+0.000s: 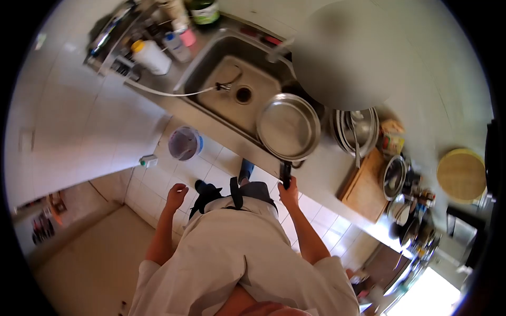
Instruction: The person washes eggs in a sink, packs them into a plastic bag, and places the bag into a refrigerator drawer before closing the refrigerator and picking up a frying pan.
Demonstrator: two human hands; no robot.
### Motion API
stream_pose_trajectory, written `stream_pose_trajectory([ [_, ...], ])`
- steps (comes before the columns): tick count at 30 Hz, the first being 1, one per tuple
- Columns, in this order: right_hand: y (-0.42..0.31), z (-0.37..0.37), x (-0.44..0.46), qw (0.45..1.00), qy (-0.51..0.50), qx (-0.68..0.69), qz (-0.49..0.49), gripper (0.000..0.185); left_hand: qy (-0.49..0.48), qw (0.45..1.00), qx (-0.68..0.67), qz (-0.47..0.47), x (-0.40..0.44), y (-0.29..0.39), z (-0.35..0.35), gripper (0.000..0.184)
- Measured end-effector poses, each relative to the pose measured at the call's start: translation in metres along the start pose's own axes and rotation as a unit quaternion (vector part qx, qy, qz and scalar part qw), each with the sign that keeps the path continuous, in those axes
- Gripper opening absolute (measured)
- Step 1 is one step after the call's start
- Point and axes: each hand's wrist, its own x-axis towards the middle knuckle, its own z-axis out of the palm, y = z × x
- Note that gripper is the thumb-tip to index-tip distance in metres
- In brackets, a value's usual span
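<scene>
My right hand (288, 194) is wrapped round the black handle of a steel pan (289, 127). The pan lies over the right front edge of the metal sink (211, 110), its shiny inside facing up. My left hand (177, 196) hangs over the floor below the counter, fingers curled loosely; whether it holds anything is too small to tell. In the sink a white hose (174, 95) leads to a small fitting near the drain (243, 95).
Bottles (152, 57) crowd the counter left of the sink. Stacked steel bowls (363, 131), a wooden board (366, 185) and a strainer bowl (394, 177) sit on the right. A bucket (185, 143) stands on the floor. A blurred grey round shape (345, 55) covers the sink's back right.
</scene>
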Motion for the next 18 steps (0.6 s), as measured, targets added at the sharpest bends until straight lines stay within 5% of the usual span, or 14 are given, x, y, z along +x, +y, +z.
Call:
stream_pose_trajectory([
  [3, -0.027, -0.008, -0.012, 0.997, -0.057, -0.005, 0.055, 0.064, -0.003, 0.998, -0.026, 0.051, -0.015, -0.006, -0.008, 0.032],
  [9, 0.0, -0.001, -0.02, 0.988, -0.037, -0.146, -0.031, 0.074, 0.083, 0.996, -0.039, 0.007, -0.058, -0.126, -0.046, 0.029],
  [12, -0.021, 0.003, -0.041, 0.971, -0.005, -0.23, 0.065, 0.08, 0.059, 0.982, -0.126, -0.126, -0.085, -0.233, -0.065, 0.027],
  [14, -0.032, 0.016, -0.063, 0.933, 0.105, -0.343, 0.018, 0.08, 0.069, 0.948, -0.224, -0.216, -0.11, -0.296, -0.075, 0.023],
  [18, -0.043, 0.053, -0.088, 0.926, 0.138, -0.349, -0.022, 0.068, 0.161, 0.869, -0.344, -0.318, -0.173, -0.361, -0.108, 0.017],
])
